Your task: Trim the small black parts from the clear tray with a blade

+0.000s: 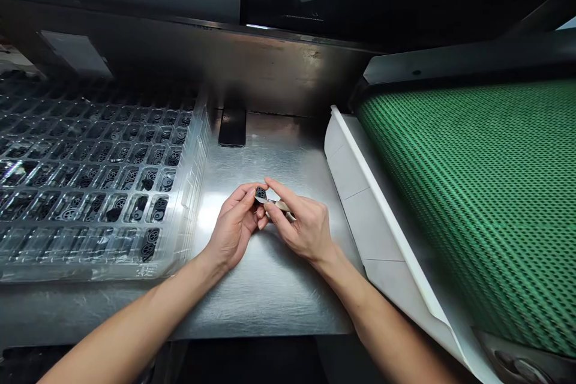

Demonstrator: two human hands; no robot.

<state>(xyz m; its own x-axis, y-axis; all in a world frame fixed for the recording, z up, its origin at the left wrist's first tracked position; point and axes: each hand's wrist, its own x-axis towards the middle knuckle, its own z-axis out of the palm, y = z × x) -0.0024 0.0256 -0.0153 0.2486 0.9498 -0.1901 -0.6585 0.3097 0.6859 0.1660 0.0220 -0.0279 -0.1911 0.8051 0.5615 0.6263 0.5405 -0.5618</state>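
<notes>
Over the metal bench, my left hand (pixel 234 223) pinches a small black moulded part (pixel 260 193) with round openings between thumb and fingertips. My right hand (pixel 302 221) is closed around a small knife with a pale handle (pixel 283 206). Its thin blade lies against the black part, close to my left thumb. Both hands meet near the middle of the view. To the left stands a stack of clear plastic trays (pixel 180 204), whose pockets hold many similar black parts (pixel 150 245). Several pockets in the nearest row hold no part.
A dark phone (pixel 232 127) lies on the steel bench (pixel 270 288) near the back panel. Along the right side, a white guard (pixel 373 192) separates the bench from a green mesh conveyor belt (pixel 486 180). The bench's front edge runs below my forearms.
</notes>
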